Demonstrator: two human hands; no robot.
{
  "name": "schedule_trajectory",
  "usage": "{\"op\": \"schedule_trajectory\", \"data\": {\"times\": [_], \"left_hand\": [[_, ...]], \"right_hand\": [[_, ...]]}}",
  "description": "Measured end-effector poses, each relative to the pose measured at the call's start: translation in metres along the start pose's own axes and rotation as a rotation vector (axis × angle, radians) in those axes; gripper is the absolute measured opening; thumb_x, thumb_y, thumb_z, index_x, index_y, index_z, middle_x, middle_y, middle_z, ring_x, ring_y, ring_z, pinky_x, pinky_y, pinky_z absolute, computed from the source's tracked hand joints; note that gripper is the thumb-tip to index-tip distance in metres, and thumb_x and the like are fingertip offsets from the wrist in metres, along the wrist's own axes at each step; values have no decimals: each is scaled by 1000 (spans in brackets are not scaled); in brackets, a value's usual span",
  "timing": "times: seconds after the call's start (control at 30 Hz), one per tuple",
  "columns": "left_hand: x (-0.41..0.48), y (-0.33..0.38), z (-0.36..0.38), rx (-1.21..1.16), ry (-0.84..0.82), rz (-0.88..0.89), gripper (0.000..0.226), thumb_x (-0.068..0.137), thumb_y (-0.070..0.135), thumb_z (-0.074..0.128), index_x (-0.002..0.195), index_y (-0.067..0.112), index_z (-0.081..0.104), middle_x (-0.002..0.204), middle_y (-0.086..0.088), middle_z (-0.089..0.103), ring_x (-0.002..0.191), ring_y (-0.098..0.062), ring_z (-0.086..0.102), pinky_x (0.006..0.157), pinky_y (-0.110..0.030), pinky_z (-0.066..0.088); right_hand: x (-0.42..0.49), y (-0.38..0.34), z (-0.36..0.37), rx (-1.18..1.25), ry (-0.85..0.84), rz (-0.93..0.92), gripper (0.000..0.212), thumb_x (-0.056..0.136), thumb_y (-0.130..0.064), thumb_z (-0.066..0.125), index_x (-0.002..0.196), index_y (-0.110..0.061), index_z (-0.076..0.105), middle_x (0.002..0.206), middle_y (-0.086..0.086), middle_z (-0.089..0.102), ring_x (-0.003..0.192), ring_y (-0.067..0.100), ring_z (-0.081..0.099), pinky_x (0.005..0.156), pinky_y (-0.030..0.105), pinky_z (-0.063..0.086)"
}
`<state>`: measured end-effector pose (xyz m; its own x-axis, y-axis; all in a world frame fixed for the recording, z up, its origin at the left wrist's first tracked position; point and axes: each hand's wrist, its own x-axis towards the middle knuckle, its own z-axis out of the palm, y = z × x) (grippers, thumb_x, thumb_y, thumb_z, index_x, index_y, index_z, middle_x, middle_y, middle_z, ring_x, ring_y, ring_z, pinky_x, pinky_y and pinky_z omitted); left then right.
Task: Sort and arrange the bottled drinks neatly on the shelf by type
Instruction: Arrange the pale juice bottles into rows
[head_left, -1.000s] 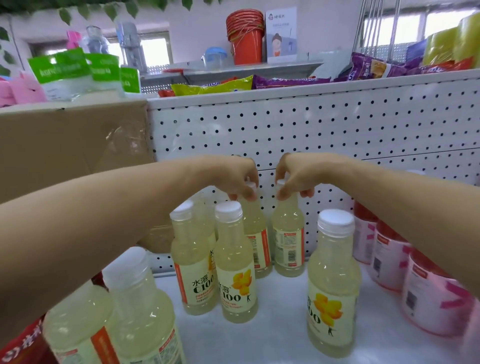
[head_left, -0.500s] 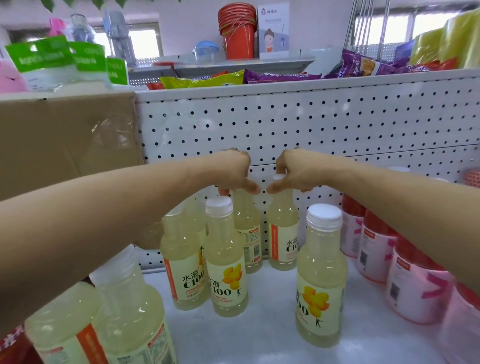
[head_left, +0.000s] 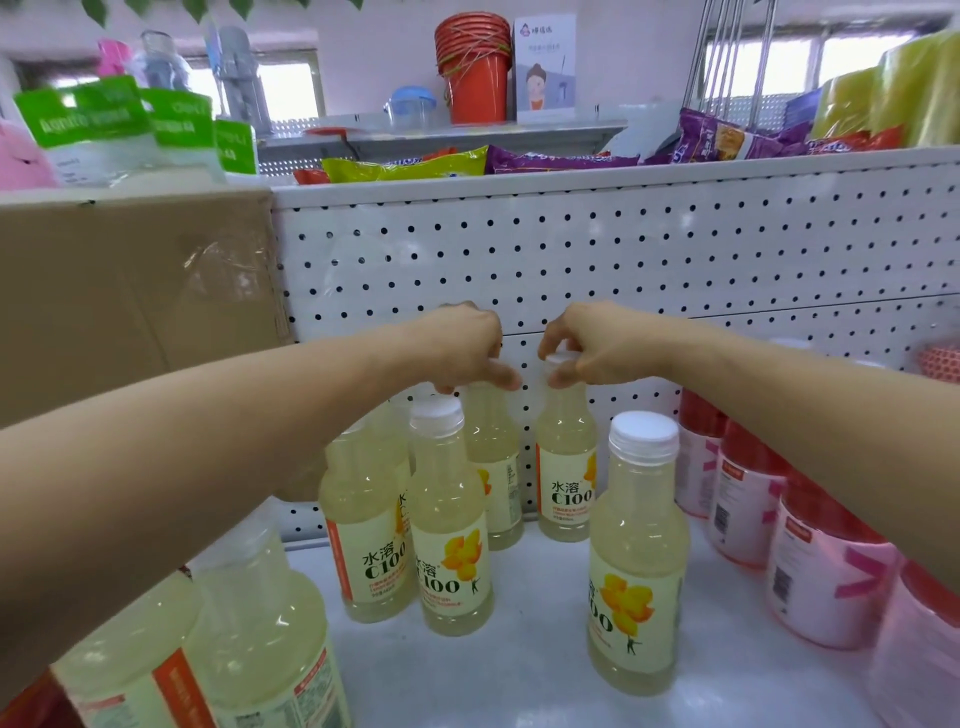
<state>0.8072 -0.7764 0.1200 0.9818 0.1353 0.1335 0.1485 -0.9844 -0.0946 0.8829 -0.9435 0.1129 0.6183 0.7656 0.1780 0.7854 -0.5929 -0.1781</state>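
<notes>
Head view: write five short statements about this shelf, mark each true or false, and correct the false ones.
1. The left hand and right hand each grip the top of one of the yellow bottles. True.
2. The yellow bottles have red caps. False: the caps are white.
3. Pink bottles stand to the right of the yellow ones. True.
4. The back panel is plain wood. False: it is white and full of holes.
5. A cardboard box is at the left. True.
</notes>
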Motion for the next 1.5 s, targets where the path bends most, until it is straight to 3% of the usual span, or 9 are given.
{"op": "schedule_trajectory", "data": {"times": [0.13,0.27,0.43,0.63,0.8,1.0,1.13,1.3,1.5], "left_hand": [[-1,-2,-6,-15,-40,7,48,85,57,68,108,15,68,86,-4,70,68,-20,73,56,-23,49],[-5,-9,-11,-95,-152,108,36,89,34,73,124,33,63,111,5,58,70,-11,68,64,-21,51],[-1,-9,-1,-73,-92,39,36,88,43,71,119,27,61,91,9,52,70,-13,72,82,-34,57],[-4,-11,-1,-93,-54,19,32,86,43,73,106,26,55,80,3,48,73,-19,73,70,-30,53],[-9,-8,-2,-116,-52,6,39,85,42,75,116,22,62,88,8,50,72,-19,73,82,-37,59],[-12,-6,-5,-117,-58,-3,45,84,44,76,121,23,63,105,-1,58,70,-20,73,83,-39,59],[-22,-4,-17,-166,-50,2,48,91,48,66,132,25,58,112,-4,69,79,-20,72,76,-31,58],[-57,3,-43,-157,-12,16,42,93,60,53,121,33,67,105,0,72,91,-19,69,86,-40,58],[-108,21,-44,-37,-200,-40,49,84,67,58,124,40,61,116,16,61,99,-11,63,94,-36,45]], "right_hand": [[2,2,2,21,2,1,43,91,-34,69,130,-21,58,111,-2,49,85,16,57,85,36,54],[2,3,5,49,29,-25,41,93,-30,67,130,-16,59,109,-1,53,72,11,60,76,32,50],[6,-2,11,33,72,-33,43,93,-33,66,132,-17,59,127,7,59,81,16,58,79,31,47],[13,-11,19,33,92,-10,45,93,-35,65,134,-18,56,134,9,55,99,21,58,78,29,44],[11,-14,17,38,75,13,44,94,-35,65,131,-14,58,122,10,59,79,25,69,78,37,57],[7,-13,14,34,43,13,45,94,-39,64,133,-20,56,121,7,61,66,19,68,78,35,57],[2,-9,11,100,14,8,51,92,-42,67,138,-26,51,120,1,60,78,20,68,81,36,56],[-12,-5,3,210,19,22,52,91,-43,67,138,-28,52,119,3,61,89,21,67,79,34,57],[-53,-7,4,515,194,-14,30,95,-49,57,111,-26,68,104,-2,69,95,18,68,85,37,57]]}}
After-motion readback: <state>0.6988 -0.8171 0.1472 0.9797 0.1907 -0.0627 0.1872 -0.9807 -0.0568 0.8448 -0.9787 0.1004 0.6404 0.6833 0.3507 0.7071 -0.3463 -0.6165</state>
